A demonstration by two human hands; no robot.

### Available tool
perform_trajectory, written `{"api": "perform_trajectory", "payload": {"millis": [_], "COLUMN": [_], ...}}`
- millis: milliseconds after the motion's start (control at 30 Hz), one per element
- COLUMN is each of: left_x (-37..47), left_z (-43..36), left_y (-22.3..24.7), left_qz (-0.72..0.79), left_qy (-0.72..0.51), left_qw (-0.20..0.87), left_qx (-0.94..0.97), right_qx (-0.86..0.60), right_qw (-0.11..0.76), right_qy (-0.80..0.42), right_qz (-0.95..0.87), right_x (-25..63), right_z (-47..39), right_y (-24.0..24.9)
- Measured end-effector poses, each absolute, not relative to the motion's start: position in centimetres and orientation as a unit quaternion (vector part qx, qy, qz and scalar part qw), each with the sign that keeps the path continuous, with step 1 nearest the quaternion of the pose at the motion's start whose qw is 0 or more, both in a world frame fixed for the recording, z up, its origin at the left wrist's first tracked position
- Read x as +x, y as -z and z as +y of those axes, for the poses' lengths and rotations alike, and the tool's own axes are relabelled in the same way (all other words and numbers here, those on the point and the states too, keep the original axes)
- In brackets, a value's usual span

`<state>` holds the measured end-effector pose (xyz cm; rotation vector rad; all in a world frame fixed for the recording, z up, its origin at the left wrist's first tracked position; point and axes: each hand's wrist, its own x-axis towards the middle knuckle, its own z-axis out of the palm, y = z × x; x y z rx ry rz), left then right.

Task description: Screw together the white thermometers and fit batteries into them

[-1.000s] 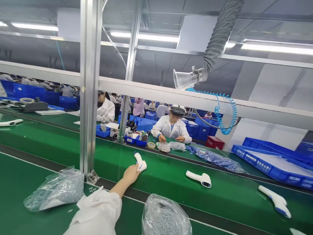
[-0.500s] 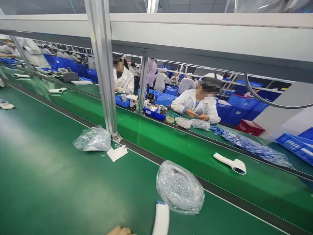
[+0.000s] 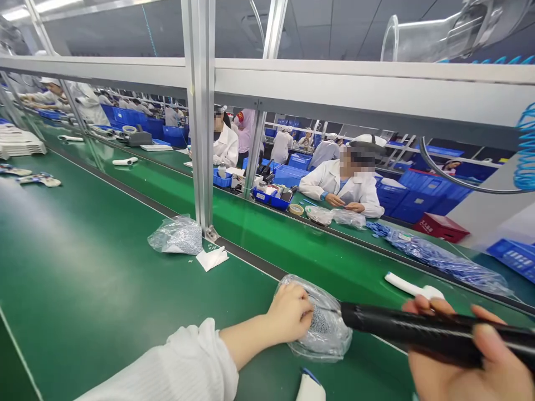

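Note:
My left hand (image 3: pixel 290 313) rests over a clear plastic bag (image 3: pixel 332 346) of tiny grey metal pieces that look like screws. Its fingers are curled together at the bag's opening, and what they pinch, if anything, is hidden. In my right hand (image 3: pixel 472 373) lies a black electric screwdriver (image 3: pixel 401 328), fingers and thumb wrapped around its body. The driver points left, its thin bit close to my left fingertips and above the bag. Near the bottom edge, a white handle-shaped housing (image 3: pixel 311 389) with a blue end is partly cut off by the frame.
A second bag of small pieces (image 3: pixel 181 236) and a crumpled white paper (image 3: pixel 212 258) lie beside a metal post (image 3: pixel 201 122). Beyond the dark rail, a white handheld device (image 3: pixel 407 285) rests on the green belt (image 3: pixel 251 228). A co-worker (image 3: pixel 345 181) sits opposite.
My left hand has come up from the bottom edge onto the bag. My right hand has entered from the right holding the screwdriver. The camera view has shifted slightly up and left.

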<state>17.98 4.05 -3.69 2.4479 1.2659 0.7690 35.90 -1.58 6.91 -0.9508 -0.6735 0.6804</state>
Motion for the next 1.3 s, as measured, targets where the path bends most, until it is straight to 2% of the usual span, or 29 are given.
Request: {"api": "perform_trajectory", "payload": {"millis": [133, 300, 533, 1300], "left_x": [17.1, 17.3, 18.5, 17.9], "left_z": [3.1, 3.2, 3.7, 3.3], "left_y": [4.7, 4.8, 4.4, 3.9], "left_qz": [0.441, 0.448, 0.467, 0.426], "left_qy": [-0.247, -0.225, -0.213, -0.368], "left_qw": [0.149, 0.162, 0.158, 0.221], "left_qx": [0.850, 0.850, 0.843, 0.796], "right_qx": [-0.405, -0.418, -0.431, -0.436], "right_qw": [0.817, 0.810, 0.816, 0.805], "right_qy": [-0.328, -0.336, -0.312, -0.343], "right_qz": [-0.244, -0.239, -0.225, -0.211], "right_x": [32.7, 33.7, 34.5, 32.5], "right_z": [0.6, 1.1, 0.9, -1.1], "right_y": [-7.0, -5.9, -7.1, -9.1]}}
